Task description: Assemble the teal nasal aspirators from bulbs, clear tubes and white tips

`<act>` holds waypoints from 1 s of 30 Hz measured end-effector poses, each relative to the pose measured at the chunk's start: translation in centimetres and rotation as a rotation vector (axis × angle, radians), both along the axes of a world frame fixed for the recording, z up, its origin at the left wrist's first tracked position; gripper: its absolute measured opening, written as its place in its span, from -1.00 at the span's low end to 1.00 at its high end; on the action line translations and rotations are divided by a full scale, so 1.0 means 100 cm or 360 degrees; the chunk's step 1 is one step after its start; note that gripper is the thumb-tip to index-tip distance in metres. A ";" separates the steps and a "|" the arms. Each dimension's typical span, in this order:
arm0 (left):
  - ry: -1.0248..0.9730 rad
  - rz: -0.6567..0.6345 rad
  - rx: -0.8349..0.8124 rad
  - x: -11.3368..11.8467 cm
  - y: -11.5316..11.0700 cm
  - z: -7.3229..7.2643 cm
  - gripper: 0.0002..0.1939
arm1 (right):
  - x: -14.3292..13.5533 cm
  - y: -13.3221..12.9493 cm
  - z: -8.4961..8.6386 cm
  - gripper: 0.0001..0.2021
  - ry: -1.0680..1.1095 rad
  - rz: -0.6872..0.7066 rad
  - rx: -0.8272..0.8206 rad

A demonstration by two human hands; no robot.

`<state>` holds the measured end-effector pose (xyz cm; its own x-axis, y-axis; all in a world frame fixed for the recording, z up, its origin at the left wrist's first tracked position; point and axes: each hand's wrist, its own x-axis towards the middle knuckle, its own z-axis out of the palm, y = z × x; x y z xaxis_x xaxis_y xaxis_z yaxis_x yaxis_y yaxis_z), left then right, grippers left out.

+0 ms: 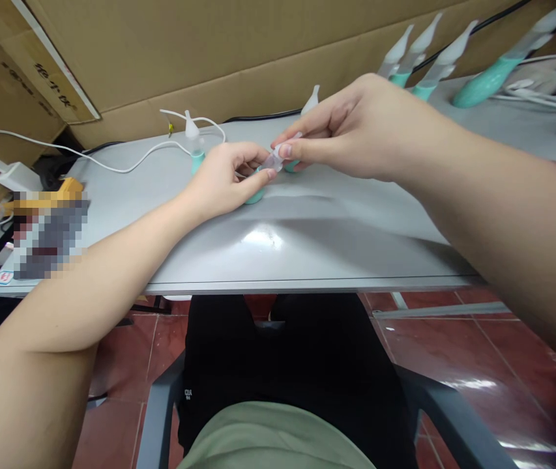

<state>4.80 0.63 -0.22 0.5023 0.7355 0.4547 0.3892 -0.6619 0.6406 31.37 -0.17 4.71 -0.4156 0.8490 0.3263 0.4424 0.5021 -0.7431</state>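
My left hand (223, 179) is closed around a nasal aspirator (255, 197) with a teal bulb and a clear upper part. It is held tilted just above the grey table, and its bulb is mostly hidden by my fingers. Thumb and fingers of my right hand (356, 130) pinch the clear and whitish tip end (280, 156) of the same aspirator. Beyond my left hand stands another aspirator (193, 133) with a white pointed tip. One more aspirator (311, 102) is partly covered by my right hand.
Several aspirators (437, 65) stand at the back right, and a larger-looking one (490, 81) leans there. A white cable (126, 170) crosses the table (268, 260) at the left, near a white charger (18, 177) and a blurred-out item (50, 234). Cardboard (238, 52) lines the back.
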 end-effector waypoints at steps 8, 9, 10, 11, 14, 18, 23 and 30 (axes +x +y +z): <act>0.0013 0.0023 -0.0024 -0.003 0.003 -0.003 -0.84 | -0.023 -0.006 0.042 -0.90 -0.0630 -0.0370 0.0027; 0.0015 0.0027 -0.0030 -0.004 0.003 -0.003 -0.83 | -0.025 -0.006 0.045 -0.89 -0.0659 -0.0390 0.0021; 0.0020 0.0028 -0.0035 -0.005 0.003 -0.003 -0.84 | -0.026 -0.006 0.046 -0.88 -0.0675 -0.0396 0.0023; 0.0026 0.0033 -0.0034 -0.005 0.003 -0.003 -0.85 | -0.027 -0.006 0.047 -0.88 -0.0683 -0.0399 0.0032; 0.0058 0.0081 0.0016 -0.010 0.006 -0.005 -0.90 | -0.028 -0.006 0.041 -0.89 -0.0742 -0.0354 0.0026; 0.0090 0.0110 0.0023 -0.012 0.015 -0.008 -0.87 | -0.026 -0.008 0.024 -0.83 -0.0509 -0.0253 0.0078; 0.0019 0.0066 0.0089 -0.005 0.011 -0.006 -0.78 | -0.023 -0.011 0.021 -0.72 -0.0240 -0.0275 -0.0028; -0.0047 -0.0016 0.0208 -0.002 0.010 -0.019 -0.68 | -0.019 -0.020 0.025 -0.88 -0.0136 -0.0343 -0.0122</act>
